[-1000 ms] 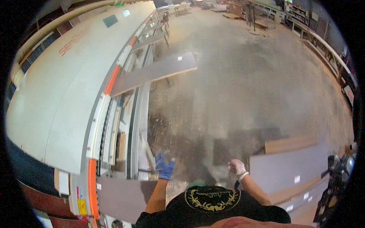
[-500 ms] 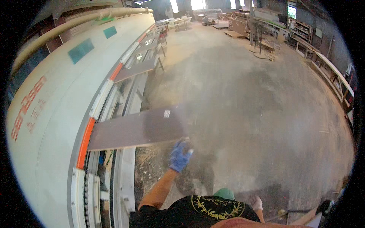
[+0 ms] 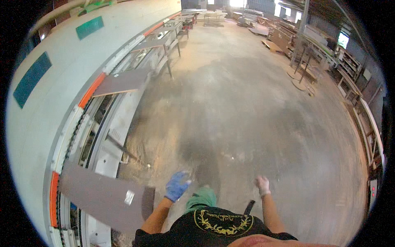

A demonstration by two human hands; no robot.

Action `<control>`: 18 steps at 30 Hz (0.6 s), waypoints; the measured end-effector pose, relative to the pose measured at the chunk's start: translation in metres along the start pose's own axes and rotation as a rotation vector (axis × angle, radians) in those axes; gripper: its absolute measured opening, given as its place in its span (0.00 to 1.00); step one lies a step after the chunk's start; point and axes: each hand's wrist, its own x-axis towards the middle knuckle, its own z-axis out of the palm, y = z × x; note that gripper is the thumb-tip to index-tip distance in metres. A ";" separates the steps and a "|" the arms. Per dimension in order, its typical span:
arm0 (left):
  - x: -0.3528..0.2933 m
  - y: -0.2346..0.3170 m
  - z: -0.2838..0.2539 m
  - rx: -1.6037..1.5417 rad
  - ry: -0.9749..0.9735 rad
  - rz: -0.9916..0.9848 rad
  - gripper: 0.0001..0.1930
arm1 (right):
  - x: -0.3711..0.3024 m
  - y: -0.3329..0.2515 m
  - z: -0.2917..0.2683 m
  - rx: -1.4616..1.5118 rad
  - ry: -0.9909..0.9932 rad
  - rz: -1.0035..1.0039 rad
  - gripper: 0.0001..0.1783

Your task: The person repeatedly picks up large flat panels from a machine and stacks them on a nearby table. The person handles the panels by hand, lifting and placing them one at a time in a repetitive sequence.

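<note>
My left hand [image 3: 177, 186], in a blue glove, hangs in front of me with its fingers apart and nothing in it. It is nearest to a brown panel [image 3: 98, 190] with a white label, which lies across the machine's feed track at lower left. My left forearm passes beside the panel's outer end, and the hand does not touch it. My right hand [image 3: 262, 185], in a pale glove, hangs over the floor on the other side. Its fingers look loosely bent and somewhat apart, slightly blurred, and I see nothing in them.
A long pale machine [image 3: 45, 111] with an orange-marked track [image 3: 91, 89] runs along the left. A second brown panel [image 3: 123, 81] lies on it farther ahead. Dusty concrete floor [image 3: 222, 107] stretches forward. Stands [image 3: 302, 68] and stacked boards [image 3: 284, 37] are at far right.
I have moved forward along the machine, and the labelled panel now sits lower and farther left. My left hand has come away from the panel's end. My right hand has swung forward into fuller view.
</note>
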 end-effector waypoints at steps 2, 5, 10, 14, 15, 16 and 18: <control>0.070 -0.037 0.012 -0.082 -0.044 -0.236 0.22 | 0.116 -0.071 0.054 -0.061 -0.148 -0.124 0.12; 0.225 -0.045 0.005 -0.025 -0.004 -0.240 0.24 | 0.242 -0.139 0.112 -0.157 -0.106 -0.273 0.12; 0.559 -0.002 0.075 -0.107 -0.250 0.018 0.23 | 0.397 -0.087 0.083 -0.297 0.022 0.080 0.12; 0.828 -0.021 0.107 0.056 -0.174 0.171 0.23 | 0.528 -0.124 0.081 0.095 0.295 0.519 0.09; 0.886 -0.038 0.126 0.084 -0.153 0.210 0.23 | 0.571 -0.123 0.068 0.153 0.345 0.665 0.09; 0.953 -0.054 0.136 0.074 -0.138 0.150 0.23 | 0.634 -0.111 0.062 -0.287 0.222 0.387 0.08; 1.024 -0.095 0.166 -0.003 -0.050 -0.115 0.24 | 0.705 -0.114 0.069 -1.156 -0.052 -0.120 0.08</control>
